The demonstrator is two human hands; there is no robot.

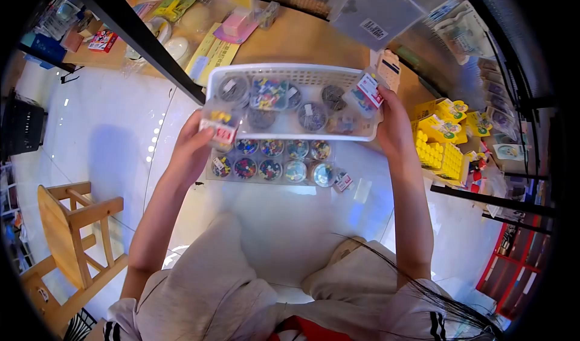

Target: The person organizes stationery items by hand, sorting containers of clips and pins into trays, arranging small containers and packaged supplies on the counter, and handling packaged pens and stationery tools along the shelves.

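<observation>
A white plastic basket is held up in front of me by its two ends. My left hand grips the left end, its thumb over a small clear box with a red and white label. At the right end my right hand has its fingers closed on the rim by a clear pack with a white label. Inside lie several round tubs of dark small pieces and a square box of colourful pins. Beneath the basket, round tubs of coloured pins stand in rows on a clear tray.
Behind the basket runs a wooden shelf with packaged goods. A black post slants down near the basket's left corner. Yellow boxes stand at the right. A wooden chair is on the floor at the left.
</observation>
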